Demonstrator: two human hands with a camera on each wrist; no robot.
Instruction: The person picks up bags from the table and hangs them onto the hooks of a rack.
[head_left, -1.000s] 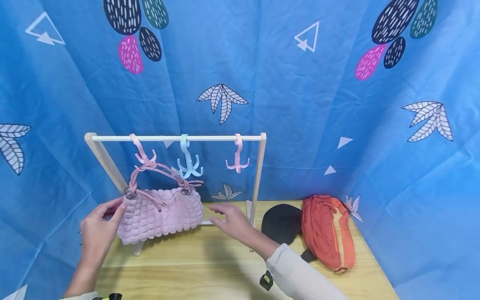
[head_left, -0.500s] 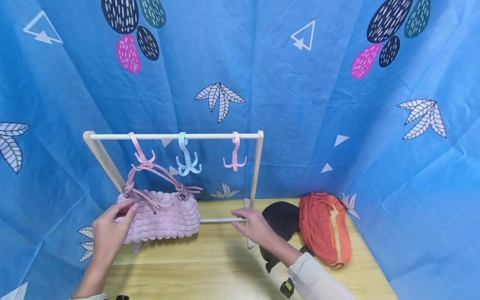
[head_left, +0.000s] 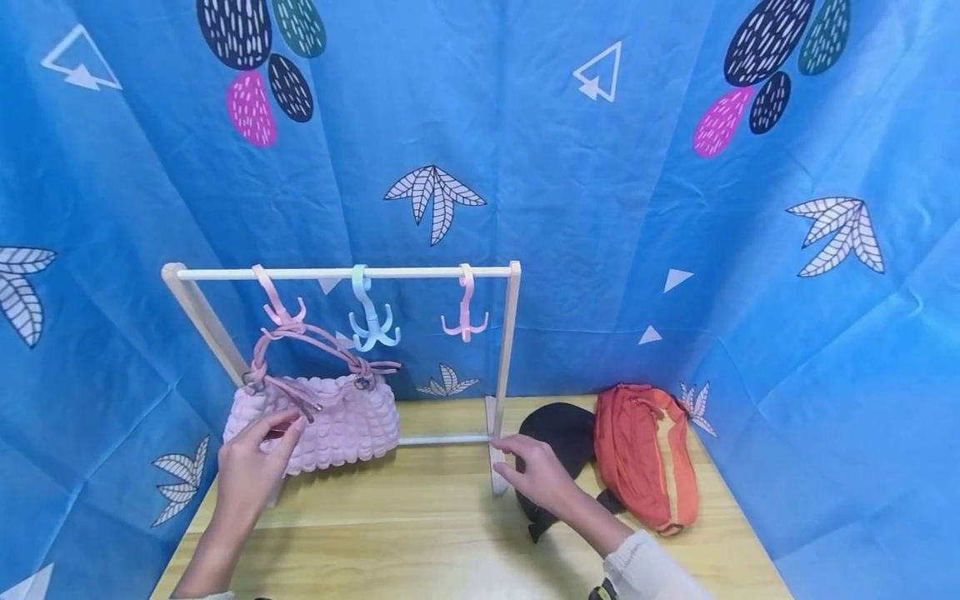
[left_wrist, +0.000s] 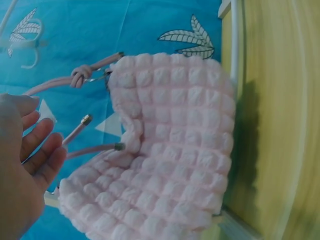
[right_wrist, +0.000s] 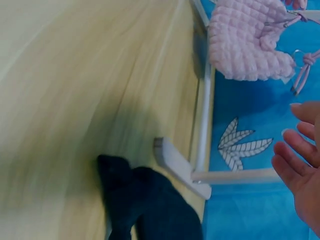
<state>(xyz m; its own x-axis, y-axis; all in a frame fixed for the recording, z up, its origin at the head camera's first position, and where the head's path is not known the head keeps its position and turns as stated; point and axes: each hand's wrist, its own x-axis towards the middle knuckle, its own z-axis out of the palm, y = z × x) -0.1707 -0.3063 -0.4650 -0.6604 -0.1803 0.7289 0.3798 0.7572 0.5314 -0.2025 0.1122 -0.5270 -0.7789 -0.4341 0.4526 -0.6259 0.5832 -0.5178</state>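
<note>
A pale pink, puffy quilted handbag (head_left: 352,425) hangs by its knotted cord handle from the left pink hook (head_left: 277,304) on a small rack. My left hand (head_left: 255,467) is in front of the bag's left part, fingers loosely bent and holding nothing. In the left wrist view, that hand (left_wrist: 22,170) is beside the dangling cord ends (left_wrist: 87,120), apart from the bag's body (left_wrist: 180,125). My right hand (head_left: 536,471), fingers relaxed and holding nothing, overlaps a black cap-like item (head_left: 558,425) by the rack's right foot.
The rack's white top bar (head_left: 420,272) also carries a light blue hook (head_left: 369,321) and another pink hook (head_left: 465,312), both bare. A red-orange waist bag (head_left: 637,467) lies at the right on the wooden table (head_left: 420,533). Blue patterned cloth (head_left: 540,208) surrounds the table.
My left hand has moved right and down from the bag's left edge to its front. My right hand has moved right, away from the bag toward the black item. The bag stays hanging.
</note>
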